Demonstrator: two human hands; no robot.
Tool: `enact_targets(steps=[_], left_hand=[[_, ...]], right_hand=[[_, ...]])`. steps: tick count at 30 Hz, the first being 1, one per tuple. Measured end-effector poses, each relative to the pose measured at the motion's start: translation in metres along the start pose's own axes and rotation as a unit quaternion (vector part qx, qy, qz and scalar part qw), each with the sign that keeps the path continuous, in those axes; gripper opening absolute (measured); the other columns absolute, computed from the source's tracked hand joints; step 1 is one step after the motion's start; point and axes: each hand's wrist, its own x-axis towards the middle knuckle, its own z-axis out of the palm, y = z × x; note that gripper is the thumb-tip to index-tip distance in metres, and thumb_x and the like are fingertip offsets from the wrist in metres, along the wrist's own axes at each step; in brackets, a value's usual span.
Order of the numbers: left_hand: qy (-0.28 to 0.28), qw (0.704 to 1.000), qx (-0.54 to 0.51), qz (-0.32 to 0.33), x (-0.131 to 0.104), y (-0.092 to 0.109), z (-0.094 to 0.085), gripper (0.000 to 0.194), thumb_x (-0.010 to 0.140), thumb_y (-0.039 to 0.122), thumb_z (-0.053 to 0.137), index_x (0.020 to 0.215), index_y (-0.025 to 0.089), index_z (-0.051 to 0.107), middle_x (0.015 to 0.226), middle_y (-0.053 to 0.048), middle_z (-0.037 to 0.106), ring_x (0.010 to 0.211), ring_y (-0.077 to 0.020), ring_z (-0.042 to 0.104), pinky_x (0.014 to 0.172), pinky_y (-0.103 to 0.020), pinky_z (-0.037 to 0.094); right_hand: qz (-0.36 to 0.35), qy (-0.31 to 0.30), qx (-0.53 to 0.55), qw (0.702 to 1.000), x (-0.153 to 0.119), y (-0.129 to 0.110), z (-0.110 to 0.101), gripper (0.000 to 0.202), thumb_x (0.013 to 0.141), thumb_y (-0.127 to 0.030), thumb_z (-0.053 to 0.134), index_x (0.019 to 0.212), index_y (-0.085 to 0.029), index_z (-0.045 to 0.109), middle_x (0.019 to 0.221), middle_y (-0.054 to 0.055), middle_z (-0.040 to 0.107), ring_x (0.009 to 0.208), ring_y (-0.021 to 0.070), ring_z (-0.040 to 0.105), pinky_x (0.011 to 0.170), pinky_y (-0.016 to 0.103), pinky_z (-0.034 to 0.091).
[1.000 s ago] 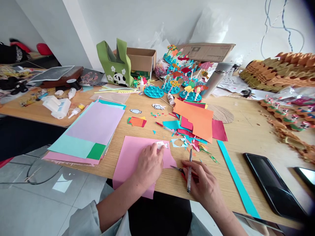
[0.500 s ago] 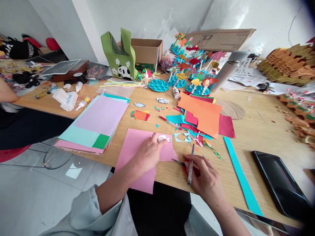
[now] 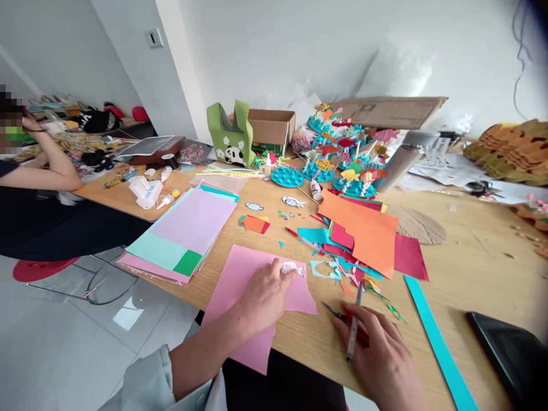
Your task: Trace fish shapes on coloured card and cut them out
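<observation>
My left hand [image 3: 264, 294] presses its closed fingertips on a small white paper fish [image 3: 293, 269] with a dark outline, holding it against a pink sheet [image 3: 226, 285]. The sheet's right side is cut unevenly, and its near end hangs past the table edge. To the right, my right hand [image 3: 377, 345] is closed around a grey pen [image 3: 354, 328]. Red-handled scissors [image 3: 334, 311] are in the same hand, their dark blades pointing toward the sheet; the grip on them is partly hidden. Two more paper fish, a blue-grey one [image 3: 254, 206] and a white one [image 3: 293, 202], lie farther back.
Coloured sheets [image 3: 188, 220] are stacked at left. Orange paper [image 3: 363, 228] and scraps lie right of centre, beside a turquoise strip [image 3: 436, 337] and a black phone [image 3: 500, 348]. Behind stand a green panda bag [image 3: 231, 140], fish crafts [image 3: 351, 177] and a steel flask [image 3: 400, 162]. Another person's arm [image 3: 55, 168] rests at far left.
The camera view has tilted upward, showing more wall and the person at left. My right hand has shifted right, away from the pink sheet, with pen and scissors. My left hand stays on the fish.
</observation>
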Motion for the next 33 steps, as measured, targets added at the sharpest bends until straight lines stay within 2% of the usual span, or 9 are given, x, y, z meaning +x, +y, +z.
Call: enact_targets(steps=[5, 8, 10, 13, 15, 17, 22, 26, 33], left_hand=[[0.004, 1.0, 0.0, 0.0, 0.001, 0.0, 0.004, 0.055, 0.081, 0.003, 0.041, 0.133, 0.023, 0.046, 0.112, -0.009, 0.049, 0.095, -0.0217, 0.054, 0.083, -0.036, 0.048], [-0.003, 1.0, 0.011, -0.002, 0.002, 0.001, 0.005, 0.052, 0.082, 0.006, 0.041, 0.13, 0.021, 0.046, 0.109, -0.009, 0.05, 0.093, -0.0229, 0.053, 0.081, -0.036, 0.048], [-0.006, 1.0, 0.017, -0.008, 0.003, 0.001, 0.006, 0.048, 0.081, 0.007, 0.042, 0.127, 0.021, 0.048, 0.108, -0.009, 0.05, 0.091, -0.0231, 0.053, 0.078, -0.037, 0.047], [0.008, 1.0, 0.022, -0.003, 0.003, 0.002, 0.007, 0.043, 0.079, 0.008, 0.043, 0.12, 0.02, 0.051, 0.108, -0.01, 0.051, 0.09, -0.0236, 0.053, 0.076, -0.037, 0.046], [0.022, 0.999, 0.027, -0.002, 0.002, 0.003, 0.01, 0.043, 0.079, 0.009, 0.044, 0.121, 0.018, 0.051, 0.108, -0.01, 0.052, 0.091, -0.0245, 0.053, 0.075, -0.037, 0.045], [0.034, 0.999, 0.035, -0.003, 0.001, 0.004, 0.014, 0.044, 0.081, 0.012, 0.045, 0.124, 0.017, 0.049, 0.107, -0.011, 0.053, 0.093, -0.0257, 0.053, 0.075, -0.037, 0.044], [0.073, 0.995, 0.065, -0.007, -0.001, 0.005, 0.025, 0.044, 0.086, 0.018, 0.046, 0.13, 0.014, 0.046, 0.109, -0.012, 0.054, 0.092, -0.0249, 0.053, 0.075, -0.037, 0.041], [0.087, 0.995, 0.051, 0.01, 0.002, 0.004, 0.029, 0.041, 0.085, 0.021, 0.048, 0.125, 0.013, 0.05, 0.104, -0.011, 0.054, 0.088, -0.0246, 0.051, 0.069, -0.037, 0.039], [0.069, 0.997, -0.022, 0.027, 0.004, 0.002, 0.027, 0.026, 0.083, 0.015, 0.049, 0.108, 0.016, 0.057, 0.107, -0.012, 0.055, 0.093, -0.0239, 0.051, 0.07, -0.035, 0.036]], right_hand=[[-0.017, -0.016, 0.051, 0.998, 0.036, 0.003, -0.02, 0.026, 0.094, -0.038, 0.051, 0.112, -0.022, 0.059, 0.1, 0.008, 0.068, 0.084, 0.02, 0.067, 0.067, 0.029, 0.052], [-0.04, -0.038, 0.097, 0.994, 0.082, -0.017, -0.03, 0.021, 0.096, -0.03, 0.045, 0.11, -0.023, 0.059, 0.094, 0.007, 0.069, 0.083, 0.0182, 0.068, 0.067, 0.026, 0.052], [-0.055, -0.06, 0.128, 0.988, 0.119, -0.032, -0.023, 0.022, 0.098, -0.03, 0.042, 0.108, -0.022, 0.059, 0.088, 0.006, 0.07, 0.078, 0.0174, 0.068, 0.067, 0.027, 0.051], [-0.052, -0.126, 0.174, 0.975, 0.176, -0.049, 0.012, 0.022, 0.097, -0.032, 0.04, 0.097, -0.022, 0.06, 0.087, 0.006, 0.071, 0.075, 0.0173, 0.068, 0.065, 0.027, 0.05], [0.007, -0.203, 0.167, 0.965, 0.211, -0.057, 0.047, 0.013, 0.092, -0.029, 0.051, 0.097, -0.021, 0.059, 0.092, 0.005, 0.072, 0.085, 0.0184, 0.068, 0.072, 0.029, 0.051], [0.031, -0.233, 0.145, 0.961, 0.24, -0.063, 0.083, 0.009, 0.087, -0.022, 0.058, 0.095, -0.02, 0.06, 0.092, 0.004, 0.072, 0.085, 0.0169, 0.068, 0.076, 0.028, 0.051], [0.111, -0.3, 0.051, 0.946, 0.279, -0.074, 0.152, 0.025, 0.088, -0.027, 0.063, 0.11, -0.015, 0.06, 0.103, 0.007, 0.067, 0.091, 0.018, 0.065, 0.081, 0.035, 0.053], [0.148, -0.324, -0.01, 0.934, 0.29, -0.078, 0.177, 0.035, 0.093, -0.035, 0.057, 0.122, -0.017, 0.056, 0.122, 0.009, 0.058, 0.103, 0.021, 0.061, 0.086, 0.043, 0.053], [0.164, -0.349, -0.043, 0.922, 0.3, -0.082, 0.19, 0.035, 0.093, -0.034, 0.057, 0.122, -0.017, 0.056, 0.122, 0.009, 0.059, 0.103, 0.0211, 0.061, 0.086, 0.042, 0.053]])
